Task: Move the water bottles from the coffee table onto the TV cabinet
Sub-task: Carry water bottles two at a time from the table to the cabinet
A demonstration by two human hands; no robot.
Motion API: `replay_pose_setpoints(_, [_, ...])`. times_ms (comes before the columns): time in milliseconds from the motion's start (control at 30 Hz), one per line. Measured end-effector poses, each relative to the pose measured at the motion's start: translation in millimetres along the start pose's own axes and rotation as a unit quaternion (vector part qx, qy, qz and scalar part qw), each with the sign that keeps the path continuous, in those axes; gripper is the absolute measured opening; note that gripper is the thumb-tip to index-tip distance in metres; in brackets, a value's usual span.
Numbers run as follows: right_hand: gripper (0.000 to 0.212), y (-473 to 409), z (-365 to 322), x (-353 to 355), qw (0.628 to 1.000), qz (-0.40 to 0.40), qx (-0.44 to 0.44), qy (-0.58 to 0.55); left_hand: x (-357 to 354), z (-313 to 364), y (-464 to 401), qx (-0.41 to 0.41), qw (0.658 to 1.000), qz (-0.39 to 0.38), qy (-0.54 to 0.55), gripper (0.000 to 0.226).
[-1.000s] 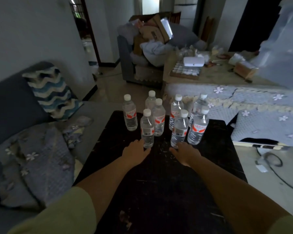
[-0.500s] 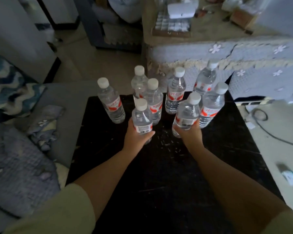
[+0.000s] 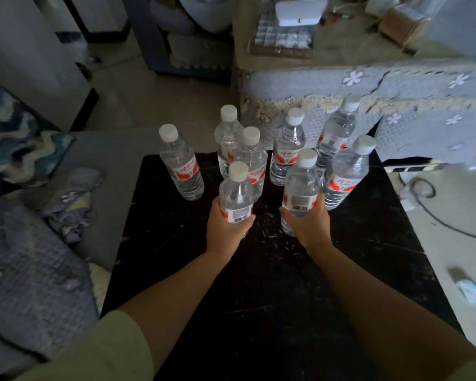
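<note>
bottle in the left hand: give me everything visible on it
The bottle in the left hand is clear plastic, looks full of water, with a white screw cap. A white and red label wraps its middle, barcode panel facing the camera. It stands roughly upright at the near front of the cluster, over the black coffee table. The left hand grips its lower half, fingers curled round the label, hiding the base, so whether it is lifted or resting cannot be told. Another bottle stands close behind it.
</note>
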State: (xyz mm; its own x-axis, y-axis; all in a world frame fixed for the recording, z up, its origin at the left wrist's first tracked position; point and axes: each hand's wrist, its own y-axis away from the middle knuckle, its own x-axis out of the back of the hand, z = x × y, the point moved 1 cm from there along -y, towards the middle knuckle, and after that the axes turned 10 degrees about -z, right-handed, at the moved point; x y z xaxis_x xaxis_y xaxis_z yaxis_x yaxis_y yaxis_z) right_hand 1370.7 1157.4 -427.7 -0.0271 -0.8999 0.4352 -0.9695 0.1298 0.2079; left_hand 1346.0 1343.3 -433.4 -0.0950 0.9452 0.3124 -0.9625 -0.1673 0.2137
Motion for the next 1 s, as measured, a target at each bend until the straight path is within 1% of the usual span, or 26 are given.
replay_pose_setpoints(200, [0.083, 30.7, 10.8, 21.0, 0.998, -0.039, 0.026, 0.052, 2.3, -0.8, 29.8, 0.004, 0.998, 0.018, -0.055, 0.062])
replay_pose_setpoints(267, [0.083, 41.3, 15.9, 31.1, 0.995, -0.05, 0.03, 0.078, -1.8, -3.0, 41.2, 0.01, 0.997, 0.024, -0.078, 0.063])
replay_pose_setpoints(367, [0.082, 54.6, 20.0, 45.7, 0.992, -0.061, 0.033, 0.104, -9.5, 0.9, 57.9, 0.046, 0.994, 0.0, -0.1, 0.073])
replay_pose_setpoints(433, [0.082, 67.3, 20.1, 59.5, 0.991, -0.062, 0.038, 0.109, -16.1, 8.9, 74.5, 0.053, 0.992, -0.019, -0.116, 0.076])
replay_pose_setpoints(667, [0.081, 101.7, 15.4, 98.2, 0.991, -0.047, 0.058, 0.108, -37.7, 34.8, 120.5, 0.051, 0.989, -0.052, -0.132, 0.083])
replay_pose_setpoints(800, [0.081, 124.3, 13.2, 116.1, 0.989, -0.038, 0.064, 0.126, -46.1, 48.3, 135.1, 0.038, 0.988, -0.057, -0.136, 0.077])
replay_pose_setpoints(933, [0.085, 148.7, 16.2, 130.9, 0.988, -0.021, 0.05, 0.143, -48.8, 55.1, 141.8, 0.02, 0.986, -0.081, -0.142, 0.074])
replay_pose_setpoints(1000, [0.085, 164.8, 20.1, 136.2, 0.989, 0.005, 0.035, 0.142, -48.9, 57.1, 146.5, 0.005, 0.982, -0.102, -0.157, 0.075])
